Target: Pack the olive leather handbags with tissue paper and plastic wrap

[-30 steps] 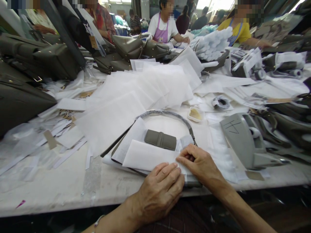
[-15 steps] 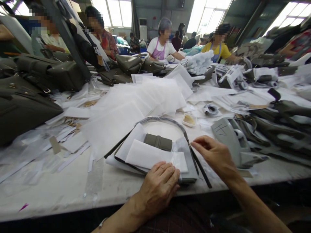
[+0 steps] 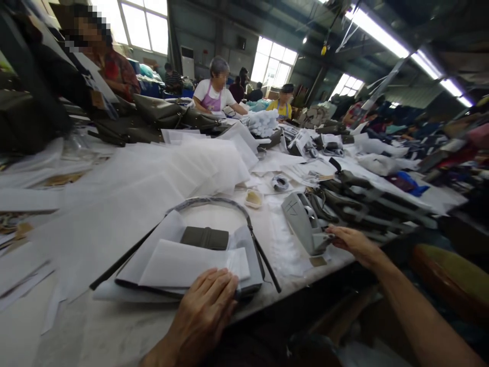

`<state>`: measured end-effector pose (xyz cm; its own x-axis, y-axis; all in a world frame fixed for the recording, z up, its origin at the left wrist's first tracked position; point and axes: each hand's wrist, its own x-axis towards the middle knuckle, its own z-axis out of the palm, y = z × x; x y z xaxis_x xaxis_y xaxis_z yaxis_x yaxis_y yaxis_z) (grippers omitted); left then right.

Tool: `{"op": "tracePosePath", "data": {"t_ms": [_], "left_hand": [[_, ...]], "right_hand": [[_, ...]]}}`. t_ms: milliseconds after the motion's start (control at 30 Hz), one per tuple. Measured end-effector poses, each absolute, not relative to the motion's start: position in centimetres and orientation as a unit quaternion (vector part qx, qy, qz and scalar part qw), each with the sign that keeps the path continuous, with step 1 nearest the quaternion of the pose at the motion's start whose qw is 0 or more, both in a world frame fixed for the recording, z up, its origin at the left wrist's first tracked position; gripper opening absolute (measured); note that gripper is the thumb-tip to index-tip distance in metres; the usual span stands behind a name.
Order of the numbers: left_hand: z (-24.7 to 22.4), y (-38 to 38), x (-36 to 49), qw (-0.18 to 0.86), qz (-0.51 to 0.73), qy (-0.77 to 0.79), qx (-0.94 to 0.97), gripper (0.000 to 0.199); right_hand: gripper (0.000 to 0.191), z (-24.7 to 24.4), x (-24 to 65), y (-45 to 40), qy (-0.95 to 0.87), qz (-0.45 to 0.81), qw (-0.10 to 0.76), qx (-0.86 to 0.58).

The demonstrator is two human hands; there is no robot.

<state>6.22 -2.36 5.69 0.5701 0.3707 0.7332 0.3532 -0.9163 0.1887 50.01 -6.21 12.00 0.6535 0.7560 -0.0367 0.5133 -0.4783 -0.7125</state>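
My left hand (image 3: pixel 210 300) lies on the front edge of a handbag, fingers extended together over a folded white foam sheet (image 3: pixel 183 265); its thumb is hidden. The dark olive handbag (image 3: pixel 254 288) lies flat on the table, layered with white sheets, a dark flap (image 3: pixel 206 238) showing in the middle. Its strap (image 3: pixel 208 200), wrapped in clear film along the top, arches behind it. To the right, my right hand (image 3: pixel 349 243) has its fingers closed on the front lever of a grey tape dispenser (image 3: pixel 300 219) with pen marks on its side.
Fanned white sheets (image 3: pixel 183 163) spread behind the handbag. A small dish (image 3: pixel 253 199) and a coiled roll (image 3: pixel 280 183) are near the dispenser. Stacked olive bags (image 3: pixel 367 199) lie to the right. Across the table, a person in a purple apron (image 3: pixel 214 99) and other people are at work.
My right hand has left the strap's right side and reached the tape dispenser's front. The view has turned right; my left hand stays on the handbag.
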Motion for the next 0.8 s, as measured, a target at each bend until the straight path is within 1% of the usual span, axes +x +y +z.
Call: {"op": "tracePosePath", "data": {"t_ms": [100, 233, 367, 467, 533, 633, 800], "left_hand": [[5.8, -2.4, 6.3, 0.004, 0.411, 0.204, 0.889, 0.026], [5.9, -2.3, 6.3, 0.003, 0.410, 0.206, 0.888, 0.027], [6.1, -2.3, 6.3, 0.008, 0.414, 0.207, 0.886, 0.026], [6.0, -2.4, 6.3, 0.016, 0.413, 0.213, 0.885, 0.025], [6.0, -2.5, 6.3, 0.018, 0.409, 0.215, 0.887, 0.026], [5.9, -2.5, 6.2, 0.022, 0.399, 0.217, 0.891, 0.027], [5.9, -2.5, 6.1, 0.037, 0.384, 0.216, 0.897, 0.028]], "right_hand": [[0.058, 11.2, 50.2, -5.3, -0.358, 0.236, 0.373, -0.823], [0.050, 11.2, 50.1, -4.4, -0.350, 0.257, 0.418, -0.798], [0.040, 12.0, 49.6, -5.0, -0.334, 0.223, 0.478, -0.781], [0.032, 12.5, 49.4, -6.9, -0.310, 0.179, 0.524, -0.773], [0.030, 12.1, 49.2, -8.3, -0.293, 0.162, 0.541, -0.772], [0.030, 10.5, 48.6, -9.9, -0.275, 0.166, 0.527, -0.787], [0.028, 8.4, 48.8, -10.3, -0.266, 0.162, 0.461, -0.831]]}}
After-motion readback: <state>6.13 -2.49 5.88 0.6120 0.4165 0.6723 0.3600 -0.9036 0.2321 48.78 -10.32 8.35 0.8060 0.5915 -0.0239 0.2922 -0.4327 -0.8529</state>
